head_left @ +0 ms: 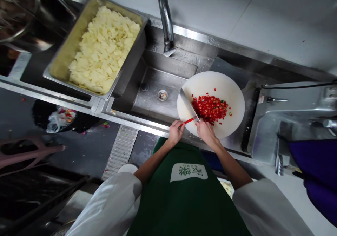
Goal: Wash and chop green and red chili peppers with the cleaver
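Note:
My right hand [206,131] is closed around the handle of a kitchen knife [187,103], whose blade slants away to the upper left over a round white cutting board [231,92]. A red chili pepper [189,120] lies at the board's near left edge, with its stem end pinched in my left hand [176,132]. The knife's heel is at the chili's other end; whether it touches is too small to tell. Right of the blade sits a heap of chopped red chilies [212,109], with a few green bits and loose pieces around it.
A metal sink [155,78] with a curved faucet [165,18] is left of the board. Farther left, a deep steel pan [59,65] holds pale sliced pieces [105,50]. A steel machine [297,106] stands at right. Below the counter is a dark waste bin [39,115].

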`<action>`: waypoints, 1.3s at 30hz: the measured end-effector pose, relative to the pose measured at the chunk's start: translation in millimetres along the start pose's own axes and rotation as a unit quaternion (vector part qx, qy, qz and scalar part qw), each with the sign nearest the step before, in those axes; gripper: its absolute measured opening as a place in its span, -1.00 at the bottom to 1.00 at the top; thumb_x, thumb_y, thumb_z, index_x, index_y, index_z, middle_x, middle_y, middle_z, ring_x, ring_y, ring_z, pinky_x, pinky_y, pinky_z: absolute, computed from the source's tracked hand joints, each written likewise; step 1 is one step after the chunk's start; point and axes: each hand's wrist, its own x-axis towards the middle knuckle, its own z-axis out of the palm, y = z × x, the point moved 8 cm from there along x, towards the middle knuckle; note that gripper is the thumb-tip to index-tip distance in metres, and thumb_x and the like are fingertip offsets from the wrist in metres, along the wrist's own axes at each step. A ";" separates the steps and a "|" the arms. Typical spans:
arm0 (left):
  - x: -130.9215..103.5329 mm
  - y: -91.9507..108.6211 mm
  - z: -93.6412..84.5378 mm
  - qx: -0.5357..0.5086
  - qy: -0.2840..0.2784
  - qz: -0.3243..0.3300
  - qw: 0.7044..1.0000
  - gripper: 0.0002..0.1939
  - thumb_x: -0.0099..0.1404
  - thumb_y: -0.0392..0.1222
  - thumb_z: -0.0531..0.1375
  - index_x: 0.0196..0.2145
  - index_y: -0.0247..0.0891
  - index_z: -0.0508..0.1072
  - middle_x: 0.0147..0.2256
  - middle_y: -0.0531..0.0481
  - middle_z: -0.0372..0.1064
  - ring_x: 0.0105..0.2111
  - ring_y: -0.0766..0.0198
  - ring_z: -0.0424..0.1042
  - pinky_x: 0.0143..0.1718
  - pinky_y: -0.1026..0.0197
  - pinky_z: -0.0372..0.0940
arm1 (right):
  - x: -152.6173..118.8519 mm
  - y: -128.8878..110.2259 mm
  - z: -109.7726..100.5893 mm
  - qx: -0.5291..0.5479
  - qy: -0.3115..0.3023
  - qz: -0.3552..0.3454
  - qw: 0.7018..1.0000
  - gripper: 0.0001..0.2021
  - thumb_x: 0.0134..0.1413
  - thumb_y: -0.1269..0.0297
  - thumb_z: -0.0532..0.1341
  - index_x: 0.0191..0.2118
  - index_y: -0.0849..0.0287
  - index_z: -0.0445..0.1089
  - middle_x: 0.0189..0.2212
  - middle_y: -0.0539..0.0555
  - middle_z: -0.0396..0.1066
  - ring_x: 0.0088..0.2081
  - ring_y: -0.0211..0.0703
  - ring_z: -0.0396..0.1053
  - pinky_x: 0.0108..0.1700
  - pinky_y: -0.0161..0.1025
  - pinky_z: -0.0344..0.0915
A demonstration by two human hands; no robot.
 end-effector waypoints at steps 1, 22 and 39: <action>3.2 5.1 4.2 0.025 -0.010 0.026 0.999 -0.83 0.40 -0.16 0.16 -0.30 -0.23 0.52 -0.31 -0.06 0.47 -0.30 0.21 0.39 -0.23 0.13 0.35 | 2.2 4.8 -0.3 0.000 0.003 0.001 1.000 -0.72 0.39 0.24 -0.05 -0.01 0.24 0.32 -0.20 0.29 0.54 -0.13 0.06 0.51 -0.19 -0.23 0.25; 16.7 2.9 23.0 0.049 -0.046 0.097 0.993 -0.81 0.43 -0.19 0.10 -0.20 -0.23 0.52 -0.28 -0.09 0.44 -0.23 0.17 0.35 -0.15 0.06 0.30 | 8.8 7.1 -20.8 -0.008 0.017 0.031 0.999 -0.68 0.40 0.25 -0.08 0.04 0.30 0.29 -0.18 0.33 0.52 -0.12 0.04 0.50 -0.14 -0.23 0.25; 15.9 2.4 23.0 0.037 -0.048 0.082 0.995 -0.78 0.44 -0.17 0.08 -0.17 -0.24 0.53 -0.27 -0.10 0.41 -0.22 0.17 0.32 -0.13 0.06 0.29 | 12.9 -5.6 -23.4 -0.020 0.017 0.009 1.000 -0.66 0.42 0.23 -0.10 0.04 0.30 0.28 -0.18 0.32 0.52 -0.14 0.01 0.49 -0.15 -0.24 0.24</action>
